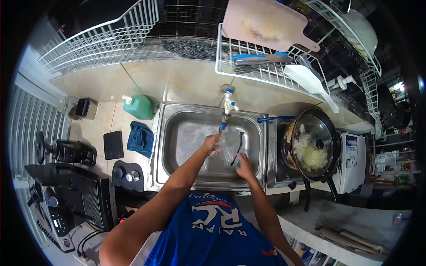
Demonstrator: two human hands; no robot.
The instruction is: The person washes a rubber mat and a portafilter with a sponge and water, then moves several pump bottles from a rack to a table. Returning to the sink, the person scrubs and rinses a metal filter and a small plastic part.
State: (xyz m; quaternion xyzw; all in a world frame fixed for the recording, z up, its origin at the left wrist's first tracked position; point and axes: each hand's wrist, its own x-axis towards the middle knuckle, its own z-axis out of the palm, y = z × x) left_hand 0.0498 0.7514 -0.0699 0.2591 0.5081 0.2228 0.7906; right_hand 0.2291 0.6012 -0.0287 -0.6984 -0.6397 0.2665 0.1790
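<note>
My left hand (212,144) is over the sink (186,146), just below and left of the tap (228,106). Its fingers curl around something I cannot make out, with a narrow brownish edge showing near the fingertips. Lower right, my right hand (243,167) is closed on a small green thing (238,163), mostly hidden by the fingers. A thin black strip (240,144) lies in the right part of the basin, its lower end near my right hand. Water splashes between both hands.
A lidded pan (310,155) sits on the stove at right. Left of the sink are a green soap bottle (141,107), a blue cloth (140,138) and a black scale-like slab (113,145). A wire rack (219,57) overhead holds utensils and a pink cutting board (262,22).
</note>
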